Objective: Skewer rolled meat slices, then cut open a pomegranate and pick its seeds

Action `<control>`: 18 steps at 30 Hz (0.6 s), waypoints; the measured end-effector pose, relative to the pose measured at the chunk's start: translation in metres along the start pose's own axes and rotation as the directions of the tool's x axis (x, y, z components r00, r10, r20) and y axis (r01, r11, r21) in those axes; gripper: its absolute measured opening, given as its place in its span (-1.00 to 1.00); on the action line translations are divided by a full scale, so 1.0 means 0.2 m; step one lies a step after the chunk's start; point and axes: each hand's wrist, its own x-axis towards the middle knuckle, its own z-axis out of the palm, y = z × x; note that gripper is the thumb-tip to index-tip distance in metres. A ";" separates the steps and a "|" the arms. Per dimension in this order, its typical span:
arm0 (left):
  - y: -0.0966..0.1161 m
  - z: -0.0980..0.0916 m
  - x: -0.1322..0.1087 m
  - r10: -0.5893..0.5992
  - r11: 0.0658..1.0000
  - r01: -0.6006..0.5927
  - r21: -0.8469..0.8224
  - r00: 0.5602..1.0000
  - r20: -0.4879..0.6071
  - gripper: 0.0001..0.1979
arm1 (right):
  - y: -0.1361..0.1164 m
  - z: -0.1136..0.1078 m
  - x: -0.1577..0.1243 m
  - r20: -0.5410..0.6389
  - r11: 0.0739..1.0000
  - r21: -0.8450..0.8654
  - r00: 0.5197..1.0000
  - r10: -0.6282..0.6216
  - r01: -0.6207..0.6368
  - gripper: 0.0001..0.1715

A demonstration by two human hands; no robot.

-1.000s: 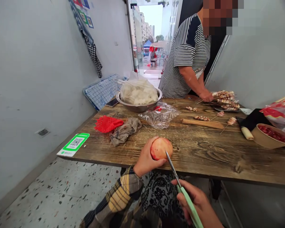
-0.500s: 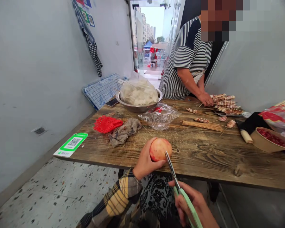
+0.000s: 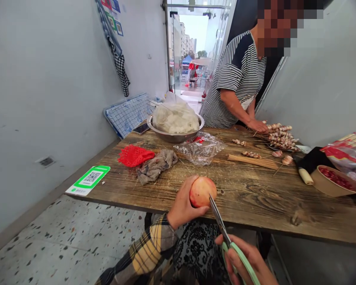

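My left hand [image 3: 185,202] is wrapped around a round, yellow-pink pomegranate [image 3: 201,192] just over the table's near edge. In my right hand [image 3: 246,255] is a pair of scissors [image 3: 218,215] with pale green handles. The blades are nearly together, and their tips touch the pomegranate's right side. Whether the tips have gone into the skin, I cannot tell.
The wooden table [image 3: 255,206] bears a red net [image 3: 135,155], a grey rag [image 3: 157,166], a steel basin [image 3: 173,136], a plastic bag [image 3: 200,148] and bamboo skewers [image 3: 252,160]. At right stands a bowl of red seeds [image 3: 323,182]. Across, a person [image 3: 237,75] handles meat skewers [image 3: 281,136].
The view has shifted slightly. My hands, the pomegranate and the scissors sit a little lower and further right, with the tips still at the fruit. The person's hand stays by the meat skewers.
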 end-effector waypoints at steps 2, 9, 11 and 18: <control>0.00 0.00 0.00 0.016 1.000 -0.016 0.001 1.000 0.007 -0.13 | 0.02 0.00 0.00 0.026 1.000 0.005 1.000 -0.004 0.004 -0.22; 0.01 0.00 0.01 0.050 0.999 -0.049 -0.013 0.998 0.028 -0.17 | 0.03 -0.02 -0.04 -0.012 0.997 -0.001 0.997 0.081 -0.081 -0.24; 0.01 0.00 0.02 0.059 0.998 -0.058 -0.016 0.998 0.029 -0.17 | 0.03 -0.04 -0.04 -0.011 0.996 -0.003 0.996 0.094 -0.094 -0.24; 0.01 0.00 0.02 0.034 0.999 -0.033 -0.029 0.999 0.036 -0.16 | 0.07 -0.07 -0.01 0.032 0.996 -0.064 0.998 0.056 -0.054 -0.23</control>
